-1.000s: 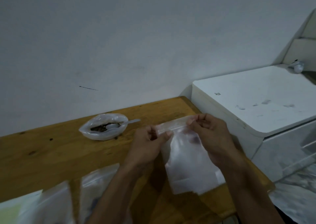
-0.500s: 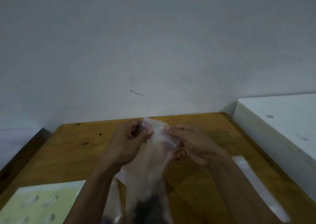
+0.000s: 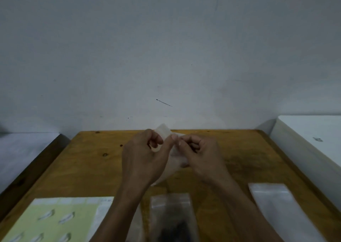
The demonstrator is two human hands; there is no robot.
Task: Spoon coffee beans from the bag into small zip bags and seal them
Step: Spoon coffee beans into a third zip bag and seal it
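Clear zip bag (image 3: 167,133) is pinched at its mouth by both hands' grip, left hand (image 3: 143,156) and right hand (image 3: 200,156). Pinch evenly along the strip between them to seal it.

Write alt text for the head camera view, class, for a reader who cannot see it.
Both hands, left hand and right hand, pinch the top of a small clear zip bag above a wooden table. Nearer lie a bag with dark contents, an empty-looking bag and a pale green sheet.
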